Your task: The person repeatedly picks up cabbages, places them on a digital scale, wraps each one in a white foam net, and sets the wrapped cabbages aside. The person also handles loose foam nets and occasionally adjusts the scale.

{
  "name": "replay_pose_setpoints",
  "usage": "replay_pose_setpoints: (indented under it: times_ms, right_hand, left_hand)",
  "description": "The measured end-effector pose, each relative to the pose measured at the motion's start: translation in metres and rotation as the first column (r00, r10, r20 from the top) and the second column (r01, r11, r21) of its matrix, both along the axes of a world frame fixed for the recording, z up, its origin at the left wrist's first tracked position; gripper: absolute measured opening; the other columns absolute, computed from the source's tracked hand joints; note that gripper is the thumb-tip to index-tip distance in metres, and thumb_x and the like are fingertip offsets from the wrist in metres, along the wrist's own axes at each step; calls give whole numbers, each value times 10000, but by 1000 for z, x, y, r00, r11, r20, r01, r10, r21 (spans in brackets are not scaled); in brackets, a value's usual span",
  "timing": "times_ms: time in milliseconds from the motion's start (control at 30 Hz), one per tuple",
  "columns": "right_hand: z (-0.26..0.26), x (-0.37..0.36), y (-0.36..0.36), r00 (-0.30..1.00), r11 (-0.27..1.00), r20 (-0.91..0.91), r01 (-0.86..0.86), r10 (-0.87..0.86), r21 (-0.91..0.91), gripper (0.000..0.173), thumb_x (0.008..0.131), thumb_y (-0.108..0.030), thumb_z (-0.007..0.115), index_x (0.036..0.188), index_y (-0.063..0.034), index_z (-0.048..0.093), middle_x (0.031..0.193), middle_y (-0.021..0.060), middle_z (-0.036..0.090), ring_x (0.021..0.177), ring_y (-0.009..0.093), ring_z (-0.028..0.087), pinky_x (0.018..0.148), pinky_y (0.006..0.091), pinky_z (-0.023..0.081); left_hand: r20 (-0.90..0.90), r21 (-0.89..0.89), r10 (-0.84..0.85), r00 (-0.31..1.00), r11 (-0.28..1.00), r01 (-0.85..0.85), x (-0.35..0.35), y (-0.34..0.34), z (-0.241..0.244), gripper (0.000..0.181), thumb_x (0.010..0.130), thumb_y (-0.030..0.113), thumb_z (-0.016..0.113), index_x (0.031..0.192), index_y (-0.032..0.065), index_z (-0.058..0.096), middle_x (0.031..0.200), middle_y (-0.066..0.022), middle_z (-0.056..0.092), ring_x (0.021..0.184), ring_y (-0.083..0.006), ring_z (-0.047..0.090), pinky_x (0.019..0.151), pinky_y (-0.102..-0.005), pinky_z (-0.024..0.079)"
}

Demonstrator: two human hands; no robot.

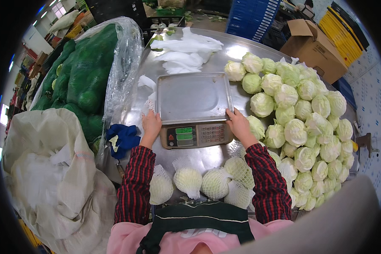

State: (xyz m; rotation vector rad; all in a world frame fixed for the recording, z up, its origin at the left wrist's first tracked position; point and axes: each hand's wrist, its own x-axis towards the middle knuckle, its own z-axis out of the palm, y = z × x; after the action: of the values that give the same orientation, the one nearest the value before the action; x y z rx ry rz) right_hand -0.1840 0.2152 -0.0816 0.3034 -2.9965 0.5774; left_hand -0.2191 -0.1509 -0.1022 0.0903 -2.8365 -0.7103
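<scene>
A digital weighing scale (220, 128) stands on a steel table between my hands, its keypad and lit green display facing me. Its flat metal pan (190, 98) bears nothing. My left hand (151, 125) grips the scale at the pan's front left corner. Just beyond those fingers lies a white foam net sleeve (149, 105). On the opposite side my right hand (239, 125) holds the front right corner, fingers over the pan's edge. Several cabbages in foam nets (188, 181) lie between the scale and my body.
Bare cabbages (297, 131) are heaped along the right side. White foam sleeves (187, 52) lie behind the scale. To the left are a blue cloth (123, 139), green net sacks (89, 70) and an open woven sack (82, 187). A cardboard box (317, 50) stands at back right.
</scene>
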Motion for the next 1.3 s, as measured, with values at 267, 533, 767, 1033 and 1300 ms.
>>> replay_pose_setpoints:
  times_ms: [267, 533, 767, 1033, 1300]
  right_hand:
    - [22, -15, 17, 977, 997, -206, 43, -56, -67, 492, 794, -213, 666, 1235, -51, 519, 1329, 236, 430, 1105, 390, 505, 906, 427, 446]
    - [51, 3, 101, 966, 966, -4, 257, -257, -23, 697, 703, -399, 744, 1235, -19, 500, 1171, 236, 507, 1053, 382, 535, 883, 394, 454]
    - [24, 36, 81, 937, 967, 245, 232, -251, 103, 1080, 528, -489, 830, 1385, -87, 310, 1109, 239, 506, 962, 386, 569, 812, 416, 480]
    - [4, 35, 91, 927, 887, 120, 375, -356, -270, 932, 542, -360, 838, 1279, -42, 364, 1161, 225, 514, 1042, 341, 543, 882, 403, 450]
    - [94, 7, 42, 988, 752, -20, 103, -153, -652, 925, 574, -245, 850, 1294, -24, 313, 1204, 177, 479, 1102, 263, 513, 931, 368, 434]
  left_hand:
    - [-251, -218, -82, 965, 976, 26, -14, 9, 33, 383, 842, 276, 584, 856, -106, 611, 1175, -279, 528, 953, -403, 577, 884, -468, 426]
    - [13, -229, -374, 927, 902, 367, -26, 85, 60, 439, 835, 348, 590, 1085, -12, 595, 1285, -198, 490, 884, -332, 628, 724, -408, 511]
    - [133, -272, -415, 900, 858, 435, -31, 95, 14, 656, 795, 441, 626, 1308, 68, 460, 1321, -187, 472, 911, -324, 636, 747, -404, 516]
    - [16, 236, -319, 948, 922, 306, -35, 61, 61, 651, 818, 371, 641, 1327, 18, 440, 1387, -201, 403, 1319, -319, 338, 1070, -365, 285]
    - [-374, 823, 149, 915, 508, 253, 25, -54, 108, 446, 892, 62, 557, 1287, -86, 413, 1292, -143, 485, 1180, -212, 465, 1001, -300, 336]
